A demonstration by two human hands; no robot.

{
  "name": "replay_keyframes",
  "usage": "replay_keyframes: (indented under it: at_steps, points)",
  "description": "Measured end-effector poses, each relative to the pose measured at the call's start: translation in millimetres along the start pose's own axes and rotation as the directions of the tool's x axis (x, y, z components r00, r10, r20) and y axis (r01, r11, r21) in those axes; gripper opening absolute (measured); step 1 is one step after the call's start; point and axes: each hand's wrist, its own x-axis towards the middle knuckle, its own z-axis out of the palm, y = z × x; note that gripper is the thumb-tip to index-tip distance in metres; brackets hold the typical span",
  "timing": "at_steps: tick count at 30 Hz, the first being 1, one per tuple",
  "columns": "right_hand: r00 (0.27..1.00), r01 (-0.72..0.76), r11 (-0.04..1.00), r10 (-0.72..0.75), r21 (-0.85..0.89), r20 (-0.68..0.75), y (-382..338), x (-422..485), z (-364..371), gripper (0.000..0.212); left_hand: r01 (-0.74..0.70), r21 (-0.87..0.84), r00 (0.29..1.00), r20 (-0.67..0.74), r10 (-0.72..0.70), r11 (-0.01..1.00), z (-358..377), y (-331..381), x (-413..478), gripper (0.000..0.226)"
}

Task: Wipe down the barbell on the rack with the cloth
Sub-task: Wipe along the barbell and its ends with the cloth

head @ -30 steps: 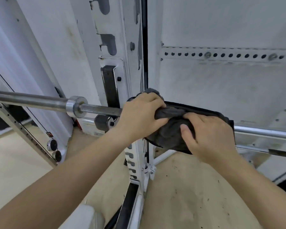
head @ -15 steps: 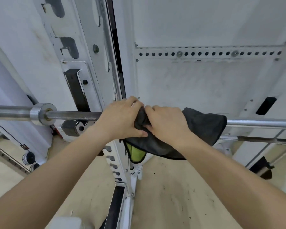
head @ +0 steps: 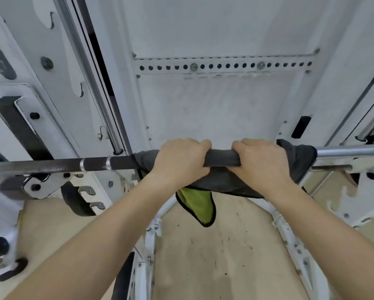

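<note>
Wiping seems midway; left hand [head: 181, 162] and right hand [head: 262, 164] grip the cloth [head: 221, 158] wrapped around the barbell [head: 52, 164]; its bare ends look not yet done.

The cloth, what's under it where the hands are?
The barbell: it shows bare on both sides of the cloth, but the wrapped stretch is hidden. The left hand and right hand grip over it.

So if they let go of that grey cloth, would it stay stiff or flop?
Probably flop: the cloth wraps snugly round the barbell, and its green corner hangs limp below. It looks thin, so likely light, and might slide off the shiny bar.
</note>
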Motion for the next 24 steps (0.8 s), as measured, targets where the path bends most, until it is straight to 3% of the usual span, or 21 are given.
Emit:
replay_keyframes:
  at_steps: [5, 7, 9, 14, 18, 24]
  points:
    - [0.998, 0.048, 0.998, -0.047, 0.042, -0.031, -72, 23, 2, 0.038, 0.090, 0.091, 0.994, -0.073, -0.084, 0.992, 1, -38, -33, 0.025]
    - [0.997, 0.053, 0.998, -0.052, 0.024, -0.055, -80, 27, 6, 0.047, 0.098, 0.099, 0.994, -0.066, -0.092, 0.990, 2, -39, -30, 0.026]
    - [0.997, 0.059, 0.998, -0.058, 0.023, -0.056, -66, 22, 8, 0.039, 0.072, 0.078, 0.997, -0.033, -0.070, 0.994, 3, -29, -19, 0.027]
    - [0.997, 0.003, 1.000, -0.001, 0.028, -0.076, 19, -8, 17, 0.024, 0.047, 0.021, 0.998, -0.039, -0.046, 0.999, 3, 26, 15, 0.025]
    - [0.997, -0.022, 1.000, 0.023, 0.011, -0.080, 102, -36, 18, 0.016, 0.004, 0.093, 0.996, -0.094, 0.004, 0.996, 11, 101, 61, 0.024]
    - [0.999, -0.028, 0.996, 0.026, -0.082, -0.031, 246, -77, 20, 0.016, -0.021, 0.095, 0.995, -0.098, 0.031, 0.995, 15, 229, 143, 0.021]
